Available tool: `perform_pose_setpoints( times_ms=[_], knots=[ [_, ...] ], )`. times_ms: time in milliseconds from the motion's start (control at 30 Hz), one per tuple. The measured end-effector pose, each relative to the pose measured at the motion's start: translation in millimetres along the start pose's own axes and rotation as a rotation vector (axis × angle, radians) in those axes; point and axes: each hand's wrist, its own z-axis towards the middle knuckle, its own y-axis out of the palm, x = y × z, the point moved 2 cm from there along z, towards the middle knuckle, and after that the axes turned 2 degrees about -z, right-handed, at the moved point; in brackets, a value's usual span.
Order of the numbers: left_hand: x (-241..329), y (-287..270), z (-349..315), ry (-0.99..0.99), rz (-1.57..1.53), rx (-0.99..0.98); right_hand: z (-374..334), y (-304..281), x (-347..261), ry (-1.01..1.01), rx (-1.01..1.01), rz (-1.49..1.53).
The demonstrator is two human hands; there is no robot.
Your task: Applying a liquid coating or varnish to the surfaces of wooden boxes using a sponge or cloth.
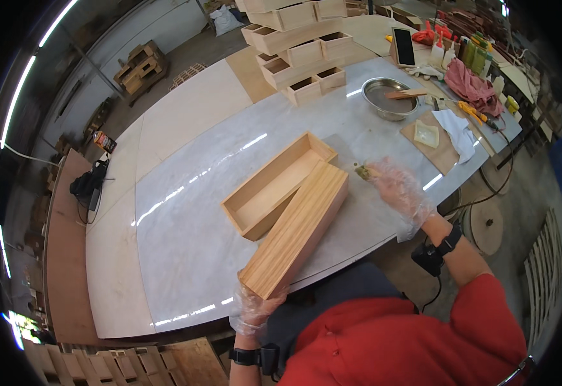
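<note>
My left hand (258,310), in a thin see-through plastic glove, grips the near end of a long wooden box (297,228). That box lies with a closed, grained face upward, and its far end rests against a second long wooden box (249,204). The second one stands open side up on the table and has nothing inside. My right hand (402,192), gloved the same way, is just right of the boxes and apart from them. Its fingers pinch a small greenish pad (362,172), possibly a bit of sponge or cloth; the exact kind is unclear.
Stacked wooden boxes (303,55) stand at the table's far side. A metal bowl (390,98) with a wooden strip sits to their right. Beyond my right hand are a board with a small square dish (426,135), a white cloth (456,134), bottles, and a phone (404,47) on a stand.
</note>
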Motion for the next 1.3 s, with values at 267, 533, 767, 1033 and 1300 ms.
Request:
perform_pose_setpoints(
  times_ms=[267, 533, 767, 1033, 1300],
  knots=[
    [4, 9, -16, -0.214, -0.254, 0.109, -12, 4, -4, -0.058, -0.034, 0.012],
    [115, -64, 10, -0.050, -0.353, 0.267, 18, -87, -50, -0.156, 0.230, 0.007],
    [187, -85, 53, 0.244, -0.041, 0.222, 30, -174, -153, -0.477, 0.456, 0.151],
    [166, -40, 86, 0.223, -0.561, 0.165, 50, -179, -211, -0.054, -0.563, 0.614],
    [149, -42, 75, 0.264, -0.419, 0.213, 88, -127, -201, -0.896, 0.067, 0.026]
  ],
)
